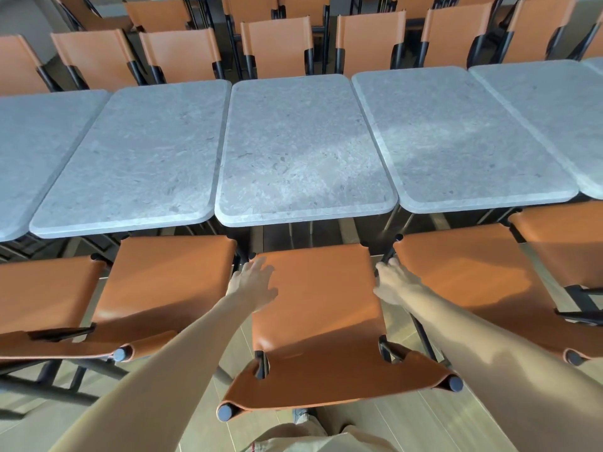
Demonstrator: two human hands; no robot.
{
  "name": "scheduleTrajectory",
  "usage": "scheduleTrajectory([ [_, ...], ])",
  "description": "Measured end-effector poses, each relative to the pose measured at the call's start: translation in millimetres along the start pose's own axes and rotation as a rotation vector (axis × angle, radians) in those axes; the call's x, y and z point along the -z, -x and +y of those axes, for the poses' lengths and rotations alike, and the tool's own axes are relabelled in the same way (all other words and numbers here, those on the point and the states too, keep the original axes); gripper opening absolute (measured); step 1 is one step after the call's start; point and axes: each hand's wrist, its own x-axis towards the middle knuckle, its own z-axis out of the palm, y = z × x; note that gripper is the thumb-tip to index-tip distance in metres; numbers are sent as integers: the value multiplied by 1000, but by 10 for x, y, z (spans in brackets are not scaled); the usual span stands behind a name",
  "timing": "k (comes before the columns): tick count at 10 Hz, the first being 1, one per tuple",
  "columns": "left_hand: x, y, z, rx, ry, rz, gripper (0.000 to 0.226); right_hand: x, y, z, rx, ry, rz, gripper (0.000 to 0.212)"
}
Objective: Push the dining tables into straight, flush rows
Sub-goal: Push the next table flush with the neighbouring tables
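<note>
Chair (318, 308): nearest, its orange sling seat under both arms, tucked at the middle desk's near edge.
Left hand (253, 283): grip spread, fingers relaxed over the seat's left edge, holding nothing.
Right hand (393, 282): grip curled at the seat's right front corner (whether it pinches the frame I cannot tell).
Middle desk (303, 151): stone-look top, likely heavy, stiff and smooth; its near edge sits slightly proud of the neighbours.
Hold: flat palms on the near edge, pushing away.
</note>
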Motion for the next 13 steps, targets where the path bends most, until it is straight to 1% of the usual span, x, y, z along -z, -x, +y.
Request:
scheduleTrajectory([
  [1,-204,-15,-29,-15,59,-24,66,18,-52,-81,36,26,48,64],
  [2,-366,-23,-46,2,60,-91,73,-65,-106,-170,34,-4,9,72],
  [3,-311,-157,-30,1,33,-124,79,-51,-149,-146,42,-87,-16,78],
  [4,-155,-372,31,-27,10,-59,78,49,-199,-64,75,-171,65,76],
  [5,-6,-622,136,-47,23,-16,78,149,-298,22,71,-188,100,74],
  [6,114,-884,236,-76,-18,22,83,233,-467,70,105,-176,92,79],
  [7,182,-1154,306,-83,-5,60,94,305,-708,78,131,-172,92,80],
  [8,223,-1425,352,-39,41,96,101,371,-1011,15,146,-152,116,81],
  [9,236,-1681,368,-36,17,120,106,429,-1282,-127,168,-107,113,84],
  [10,314,-2074,340,-45,-47,178,110,539,-1683,-302,233,-41,102,86],
  [11,383,-2558,265,-72,-72,221,118,742,-2183,-489,264,53,160,98],
  [12,170,-2900,218,-46,87,222,124,660,-2594,-568,290,82,173,129],
  [13,-147,-3022,231,-7,45,394,122,213,-2763,-511,311,112,346,136],
])
